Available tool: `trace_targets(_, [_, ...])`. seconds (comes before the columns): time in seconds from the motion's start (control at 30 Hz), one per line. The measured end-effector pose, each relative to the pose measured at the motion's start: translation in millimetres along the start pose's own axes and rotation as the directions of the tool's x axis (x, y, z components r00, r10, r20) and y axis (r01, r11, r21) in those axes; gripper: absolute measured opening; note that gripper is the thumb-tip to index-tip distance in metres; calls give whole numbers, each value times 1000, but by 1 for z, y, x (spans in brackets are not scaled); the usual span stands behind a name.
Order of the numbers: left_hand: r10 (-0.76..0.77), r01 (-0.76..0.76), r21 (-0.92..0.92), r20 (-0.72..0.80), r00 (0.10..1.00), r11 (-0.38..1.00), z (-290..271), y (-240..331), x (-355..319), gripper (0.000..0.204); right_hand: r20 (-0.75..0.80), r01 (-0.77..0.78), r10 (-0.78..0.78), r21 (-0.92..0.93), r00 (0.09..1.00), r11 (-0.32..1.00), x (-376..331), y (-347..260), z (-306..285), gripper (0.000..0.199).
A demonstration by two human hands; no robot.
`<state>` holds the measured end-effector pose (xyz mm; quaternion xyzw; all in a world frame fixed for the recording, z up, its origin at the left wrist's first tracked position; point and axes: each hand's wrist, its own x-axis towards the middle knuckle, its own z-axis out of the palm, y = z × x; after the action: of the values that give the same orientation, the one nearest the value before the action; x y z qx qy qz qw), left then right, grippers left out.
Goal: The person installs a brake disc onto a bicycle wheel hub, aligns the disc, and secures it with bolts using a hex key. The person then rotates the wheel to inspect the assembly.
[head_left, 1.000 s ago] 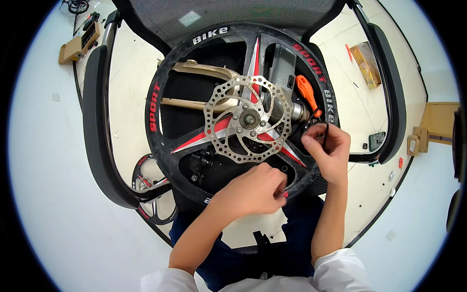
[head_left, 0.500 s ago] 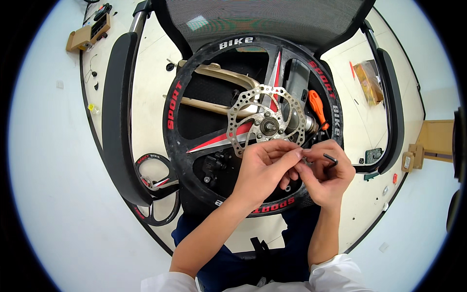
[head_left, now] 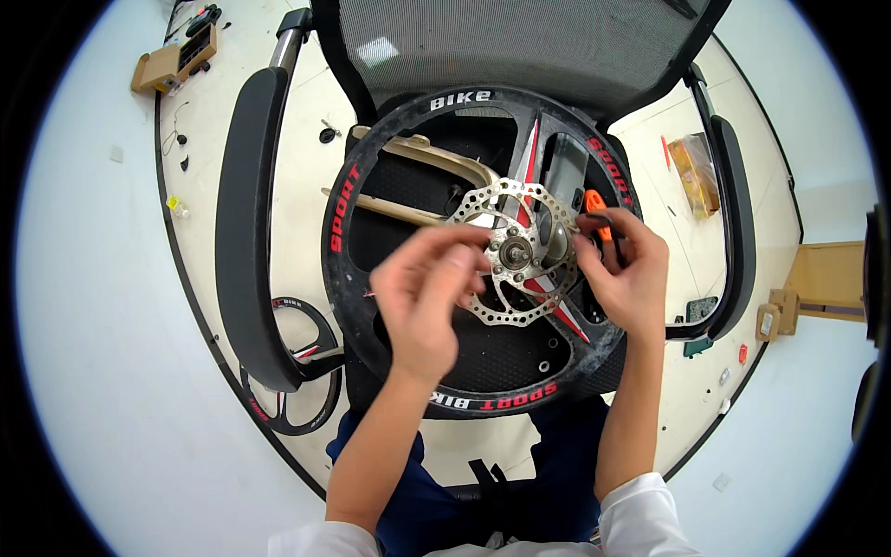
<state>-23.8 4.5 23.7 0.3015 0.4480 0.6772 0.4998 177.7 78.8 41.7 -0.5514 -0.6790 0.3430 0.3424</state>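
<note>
A black bicycle wheel point(head_left: 348, 255) with red-and-white spoke stripes lies flat on the chair seat. At its centre, a silver perforated brake disc point(head_left: 501, 316) surrounds the hub point(head_left: 516, 253). My left hand point(head_left: 422, 288) is beside the hub at the disc's left, slightly blurred, thumb and fingers pinched together; whatever is between them is too small to make out. Over the disc's right edge, my right hand point(head_left: 626, 269) has closed fingers around a thin black hex key point(head_left: 599, 219), which my fingers partly hide. An orange-handled tool point(head_left: 594, 201) shows just beyond that hand.
Under the wheel, a gold-coloured fork-like frame part point(head_left: 427, 153) rests on the seat. Black armrests point(head_left: 246, 223) flank it, and the mesh backrest point(head_left: 520, 56) rises behind. Another wheel point(head_left: 320, 418) stands at lower left. An open cardboard box point(head_left: 158, 70) sits on the floor.
My hands have parted: the left went left and up to the hub, the right up to the disc's edge with the hex key. The wheel appears slightly lower in view.
</note>
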Motion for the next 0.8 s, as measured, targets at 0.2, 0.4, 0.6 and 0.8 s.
trace_targets(0.2, [-66, 63, -19, -174, 983, 998, -12, -11, 15, 30, 125, 215, -198, -142, 972, 966, 6, 15, 20, 15])
trace_targets(0.4, [-62, 48, -109, -133, 989, 993, -7, -10, 12, 23, 156, 255, -225, -214, 962, 943, 5, 6, 22, 19])
trace_targets(0.6, [-45, 29, -111, -139, 989, 993, -9, -12, 15, 22, 156, 249, -220, -194, 963, 949, 5, 8, 24, 18])
trace_targets(0.8, [-45, 28, -123, -133, 990, 992, -10, -12, 15, 20, 158, 242, -214, -191, 964, 951, 4, 7, 26, 18])
